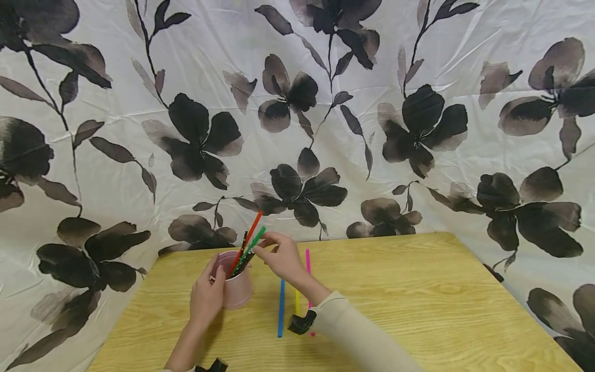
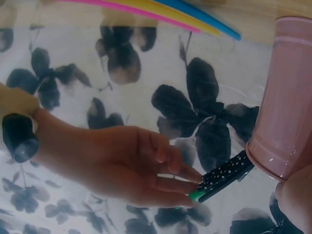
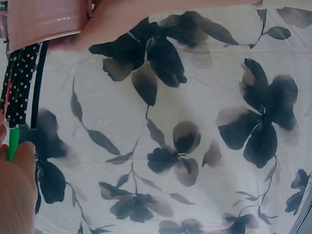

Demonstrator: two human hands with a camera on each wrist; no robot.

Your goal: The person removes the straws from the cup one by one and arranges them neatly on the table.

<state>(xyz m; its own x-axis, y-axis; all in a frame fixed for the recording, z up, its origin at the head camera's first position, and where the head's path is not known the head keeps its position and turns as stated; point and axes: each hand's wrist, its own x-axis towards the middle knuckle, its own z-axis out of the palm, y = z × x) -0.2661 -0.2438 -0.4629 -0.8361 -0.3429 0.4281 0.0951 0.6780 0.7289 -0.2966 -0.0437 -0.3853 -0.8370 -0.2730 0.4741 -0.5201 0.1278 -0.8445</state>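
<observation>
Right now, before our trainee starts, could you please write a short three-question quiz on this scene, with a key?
1. Open question: what does each hand hold?
2. True or false: the blue stick stands in the pink cup.
3. Multiple choice: which stick lies on the table between the blue stick and the pink stick?
a) green
b) yellow
c) red

Key
1. The left hand holds the pink cup; the right hand pinches the green stick.
2. False: it lies on the table.
3. b, the yellow stick.
</observation>
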